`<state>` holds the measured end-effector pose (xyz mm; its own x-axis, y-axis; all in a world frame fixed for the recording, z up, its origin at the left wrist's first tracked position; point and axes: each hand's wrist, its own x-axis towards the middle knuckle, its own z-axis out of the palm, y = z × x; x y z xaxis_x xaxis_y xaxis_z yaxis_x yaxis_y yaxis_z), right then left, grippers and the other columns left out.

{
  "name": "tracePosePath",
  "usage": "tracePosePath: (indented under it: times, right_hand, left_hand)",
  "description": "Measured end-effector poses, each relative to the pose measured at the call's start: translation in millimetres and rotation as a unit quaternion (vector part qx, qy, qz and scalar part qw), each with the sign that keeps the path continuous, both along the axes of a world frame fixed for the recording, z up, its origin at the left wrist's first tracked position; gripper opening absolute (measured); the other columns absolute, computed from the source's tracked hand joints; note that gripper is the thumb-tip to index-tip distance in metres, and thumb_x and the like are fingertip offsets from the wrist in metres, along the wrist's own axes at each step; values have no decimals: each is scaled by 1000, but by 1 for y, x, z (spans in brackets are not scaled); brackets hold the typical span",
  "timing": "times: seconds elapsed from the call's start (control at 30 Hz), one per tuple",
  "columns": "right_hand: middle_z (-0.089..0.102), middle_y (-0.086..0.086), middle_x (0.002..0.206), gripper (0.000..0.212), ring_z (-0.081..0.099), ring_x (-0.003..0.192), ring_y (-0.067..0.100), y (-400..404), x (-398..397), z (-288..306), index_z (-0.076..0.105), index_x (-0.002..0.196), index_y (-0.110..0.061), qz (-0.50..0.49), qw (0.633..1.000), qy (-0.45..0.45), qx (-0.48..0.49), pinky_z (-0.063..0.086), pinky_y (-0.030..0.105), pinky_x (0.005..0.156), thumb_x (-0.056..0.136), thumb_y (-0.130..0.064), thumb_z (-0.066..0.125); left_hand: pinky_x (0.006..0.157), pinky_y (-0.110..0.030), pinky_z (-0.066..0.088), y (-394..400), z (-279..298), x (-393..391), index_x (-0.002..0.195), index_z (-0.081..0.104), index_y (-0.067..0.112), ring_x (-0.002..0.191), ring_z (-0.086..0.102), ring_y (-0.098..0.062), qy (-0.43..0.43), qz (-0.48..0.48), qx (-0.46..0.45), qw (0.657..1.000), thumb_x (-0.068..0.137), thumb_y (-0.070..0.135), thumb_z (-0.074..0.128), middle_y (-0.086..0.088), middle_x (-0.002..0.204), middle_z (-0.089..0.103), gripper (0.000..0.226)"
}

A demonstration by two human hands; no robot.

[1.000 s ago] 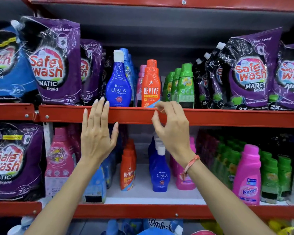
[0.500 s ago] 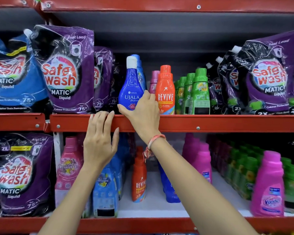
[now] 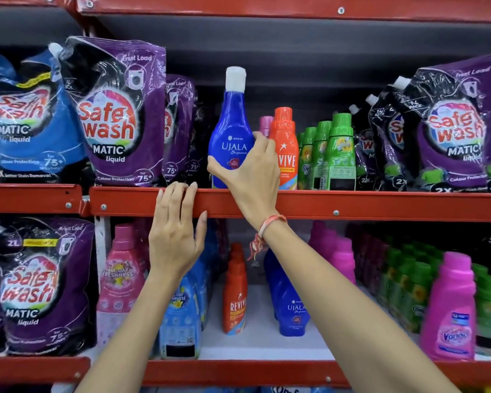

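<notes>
A shop aisle fills the frame, with red metal shelves packed with laundry liquids. The upper shelf's rail (image 3: 352,205) runs across the middle.

The right hand (image 3: 253,171) reaches up over that rail at centre frame and grips the blue bottle (image 3: 233,123) low on its body. The thumb lies across the left of the label, and the fingers (image 3: 260,139) wrap round the right side, between it and the orange bottle (image 3: 285,137). The left hand (image 3: 176,231) holds nothing. It lies spread against the rail just lower left of the bottle, fingertips on the rail's top edge and thumb out to the side.

The blue bottle stands upright on the upper shelf, long axis vertical and white cap up, at the front of its row. Its base is hidden behind the rail and the hand, so I cannot tell whether it is clear of the shelf board. It sits straight ahead of and above the right wrist, so the way out looks to be up over the rail's lip and then toward the camera. The right hand has it, while the left is near but touches only the rail.

The orange bottle stands just beside the gripping fingers and could be nudged as the blue one comes away. A pink bottle (image 3: 265,123) peeks out behind it, and green bottles (image 3: 339,154) stand further right. A purple pouch (image 3: 116,123) leans at upper left, apart from the blue bottle.
</notes>
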<state>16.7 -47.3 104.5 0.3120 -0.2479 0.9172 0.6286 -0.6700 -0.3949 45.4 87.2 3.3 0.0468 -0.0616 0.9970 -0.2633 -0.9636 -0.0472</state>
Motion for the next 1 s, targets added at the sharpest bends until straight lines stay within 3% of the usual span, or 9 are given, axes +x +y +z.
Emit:
tracePosePath:
  times: [0.2,0.33,0.5,0.6,0.73,1.0]
  right_hand:
    - [59,1,116,84,57,103,17,-18,-27,8,52,125,-9,20,999,-44,20,43,21,81,62,-61,75]
    - [58,-4,119,82,57,106,10,-35,-50,-7,51,125,-14,60,997,-21,45,35,16,82,61,-59,78]
    - [59,-7,122,84,58,109,8,-57,-72,-46,51,128,-20,81,994,28,61,43,20,91,58,-57,80]
    - [60,-9,122,84,55,110,3,-70,-79,-72,53,128,-21,83,994,51,60,39,10,91,57,-56,79]
    - [61,-7,114,78,62,100,11,-86,-81,-112,54,123,-22,86,993,66,55,53,35,85,55,-53,78]
    - [57,-4,114,82,58,103,12,-112,-54,-189,49,122,-18,72,986,148,27,53,34,85,53,-49,80]
  left_hand:
    - [118,-46,21,-3,-2,-7,144,31,6,141,28,-28,39,3,-2,999,98,32,37,-17,147,40,53]
    - [119,-47,15,-12,-13,-20,146,27,5,146,18,-26,58,5,-11,998,98,34,37,-16,154,27,57]
    - [118,-51,18,-30,-51,-37,145,27,3,146,18,-26,90,-6,4,996,97,32,38,-15,155,26,57]
    - [118,-50,18,-40,-75,-40,144,29,3,146,18,-24,119,-16,9,993,97,33,39,-14,154,28,57]
    - [118,-49,18,-47,-111,-41,144,30,5,145,20,-24,168,-29,12,985,96,32,42,-12,154,29,57]
    - [118,-44,18,-52,-185,-38,145,28,5,145,20,-22,305,-17,46,951,96,37,35,-11,154,29,60]
